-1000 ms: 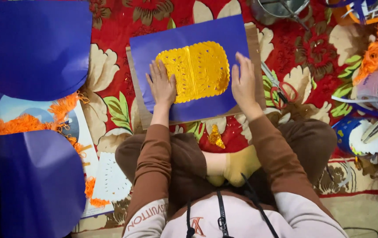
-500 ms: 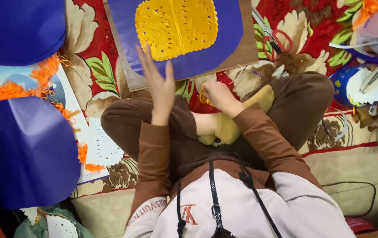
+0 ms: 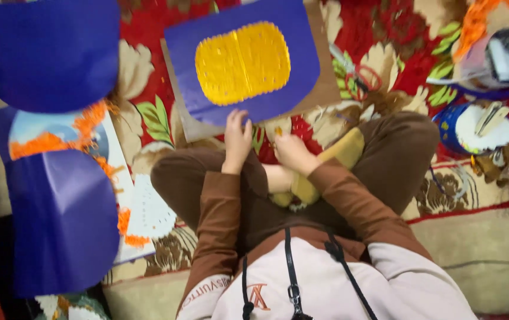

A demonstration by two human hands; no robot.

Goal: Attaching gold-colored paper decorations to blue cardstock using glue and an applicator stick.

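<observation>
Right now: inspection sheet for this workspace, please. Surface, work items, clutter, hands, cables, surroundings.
Surface: red floral rug, beige border at the near edge.
Work items: blue sheet with a yellow patch, lying on brown cardboard.
Clutter: two large blue sheets at left; orange scraps; red-handled scissors; blue-rimmed tub.
Hands: left hand, fingers on the blue sheet's near edge; right hand low by the lap, off the sheet, fingers curled, contents unclear.
Cables: thin dark cord on the beige border.
Surroundings: person sits cross-legged; right side blurred.
</observation>
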